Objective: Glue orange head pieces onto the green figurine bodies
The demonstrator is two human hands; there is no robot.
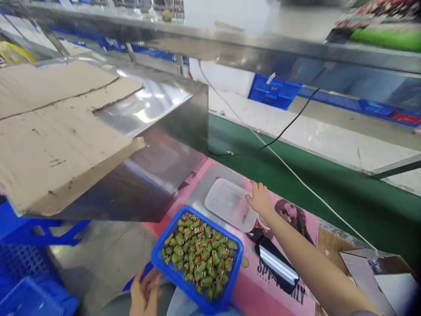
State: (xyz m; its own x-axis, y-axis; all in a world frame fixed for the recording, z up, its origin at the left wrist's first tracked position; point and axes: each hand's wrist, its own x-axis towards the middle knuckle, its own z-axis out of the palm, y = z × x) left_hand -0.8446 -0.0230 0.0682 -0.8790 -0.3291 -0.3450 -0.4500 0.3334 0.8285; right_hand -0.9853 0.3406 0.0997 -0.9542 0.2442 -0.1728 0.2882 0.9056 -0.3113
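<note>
A blue plastic tray (238, 267) full of small olive-green figures (199, 252) with red and black-and-white details is close to my body, partly over the pink mat. My left hand (144, 292) is low beside the tray's left side; its fingers are loosely bent and apart, with nothing visible between them. Across the mat, my right hand (262, 202) has its fingers and thumb at the right edge of a shallow translucent white plastic container (230, 204). Just nearer than my right forearm lies a black phone (276, 264), with glare on its screen.
A metal box or bench (184, 131) topped with cardboard (62, 136) fills the left. Blue crates (29, 263) stand below it. Metal shelving (230, 41) crosses overhead. A white cord (305, 186) spans the green surface (237, 140). An open carton (378, 272) is at right.
</note>
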